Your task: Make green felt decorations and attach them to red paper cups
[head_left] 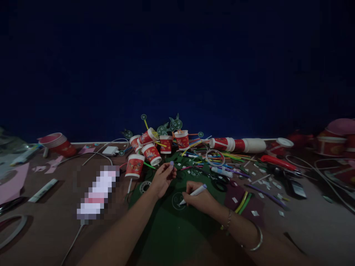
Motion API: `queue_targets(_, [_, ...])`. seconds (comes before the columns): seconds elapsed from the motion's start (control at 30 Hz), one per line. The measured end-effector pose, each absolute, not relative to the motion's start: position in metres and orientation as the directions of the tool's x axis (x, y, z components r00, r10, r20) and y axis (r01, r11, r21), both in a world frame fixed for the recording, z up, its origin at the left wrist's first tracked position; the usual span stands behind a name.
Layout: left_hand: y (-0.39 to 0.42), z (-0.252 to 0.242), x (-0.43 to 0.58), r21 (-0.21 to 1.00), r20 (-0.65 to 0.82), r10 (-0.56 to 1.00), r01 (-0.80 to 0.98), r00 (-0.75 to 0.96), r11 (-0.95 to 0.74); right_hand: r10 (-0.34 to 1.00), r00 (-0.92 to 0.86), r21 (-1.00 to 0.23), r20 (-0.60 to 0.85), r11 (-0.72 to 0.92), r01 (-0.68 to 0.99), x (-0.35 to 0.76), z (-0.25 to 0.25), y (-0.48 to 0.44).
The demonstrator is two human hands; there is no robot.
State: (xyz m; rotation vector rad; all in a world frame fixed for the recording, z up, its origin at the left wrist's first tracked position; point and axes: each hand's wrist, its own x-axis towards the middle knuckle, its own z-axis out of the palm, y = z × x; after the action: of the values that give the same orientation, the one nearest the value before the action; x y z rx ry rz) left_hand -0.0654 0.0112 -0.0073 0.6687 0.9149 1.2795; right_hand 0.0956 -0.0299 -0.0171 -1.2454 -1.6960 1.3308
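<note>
My right hand (194,194) is closed around a white marker (198,190), its tip down at a round face drawing (177,201) on the dark green paper (166,229). The drawing has a pale circular outline with eyes inside. Just left of it and higher, my left hand (164,178) pinches a small light-purple marker cap (172,163). Beyond the hands stand and lean several red paper cups (151,153) with green paper faces (176,124) and coloured sticks. A roll of tape (145,187) lies by my left forearm.
Black-handled scissors (220,183), loose coloured pipe cleaners (244,201) and small white squares are scattered to the right. A row of stacked cups (235,144) lies at the back. A blurred-out device (97,195) with a cable is at left, near pink paper (15,181).
</note>
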Motion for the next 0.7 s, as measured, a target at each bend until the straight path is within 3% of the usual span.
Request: queue_targets(0.7, [0.0104,-0.0057,-0.0645,0.846,-0.19,0.981,-0.501,0.033,0.181,0.95,-0.313,-0.943,-0.005,0.099,0.316,0.0946,-0.0169,-0.03])
